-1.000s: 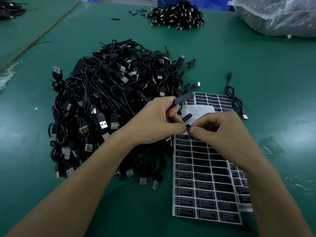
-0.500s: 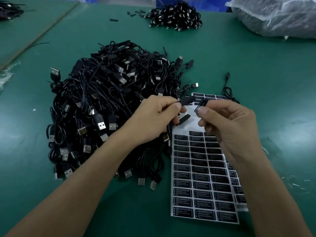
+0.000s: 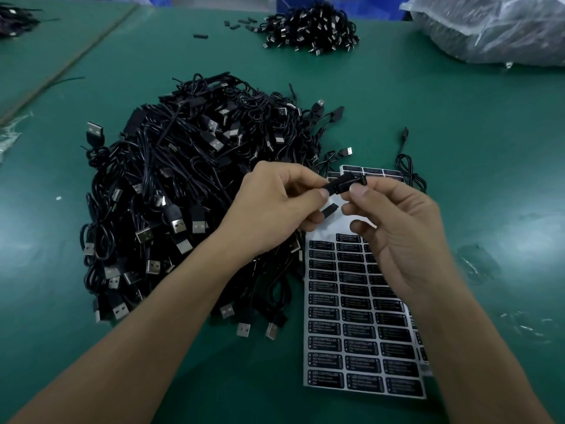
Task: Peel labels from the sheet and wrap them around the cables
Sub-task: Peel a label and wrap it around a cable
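Above the silver sheet of black printed labels (image 3: 351, 332), the left hand (image 3: 275, 206) pinches a black cable's slim module (image 3: 329, 188) while the right hand (image 3: 397, 231) pinches a black label (image 3: 347, 184) against it; wrapping it snugly round likely comes next.

A: Where's open room, clocked from the middle of the table (image 3: 474, 154)?
B: Two o'clock, bare green. The cable pile (image 3: 189, 209) fills eight to eleven, the label sheet (image 3: 354, 332) covers five, a loose cable (image 3: 409, 174) coils at three, a smaller pile (image 3: 308, 29) sits at twelve.
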A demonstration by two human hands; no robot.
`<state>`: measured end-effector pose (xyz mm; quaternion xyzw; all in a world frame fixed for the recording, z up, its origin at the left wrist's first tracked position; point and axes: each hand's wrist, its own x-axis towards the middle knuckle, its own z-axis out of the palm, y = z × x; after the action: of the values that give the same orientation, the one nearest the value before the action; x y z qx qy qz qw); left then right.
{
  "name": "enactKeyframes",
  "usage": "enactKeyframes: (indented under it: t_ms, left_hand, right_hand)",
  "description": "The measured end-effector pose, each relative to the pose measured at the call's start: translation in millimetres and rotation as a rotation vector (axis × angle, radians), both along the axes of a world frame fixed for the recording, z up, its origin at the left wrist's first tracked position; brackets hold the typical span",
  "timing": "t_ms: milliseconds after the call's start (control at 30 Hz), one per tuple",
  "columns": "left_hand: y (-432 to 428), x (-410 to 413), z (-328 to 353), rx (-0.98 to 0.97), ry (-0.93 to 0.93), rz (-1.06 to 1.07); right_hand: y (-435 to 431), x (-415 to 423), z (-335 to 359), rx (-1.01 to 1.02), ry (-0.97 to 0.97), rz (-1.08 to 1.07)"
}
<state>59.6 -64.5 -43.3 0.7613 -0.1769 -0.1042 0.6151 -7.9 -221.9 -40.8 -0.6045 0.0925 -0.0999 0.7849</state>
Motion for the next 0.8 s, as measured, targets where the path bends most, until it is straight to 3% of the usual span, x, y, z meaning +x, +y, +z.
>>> enactKeyframes:
  t_ms: [300, 800]
  left_hand:
    - [0.8, -2.8, 3.9, -0.112, 0.178, -0.091]
    - [3.7, -0.9, -1.9, -0.126, 0.186, -0.135]
  right_hand:
    - [-2.3, 3.2, -5.1, -0.141, -0.007, -0.053]
    - [-4.9, 4.8, -9.3, -0.343, -0.032, -0.072]
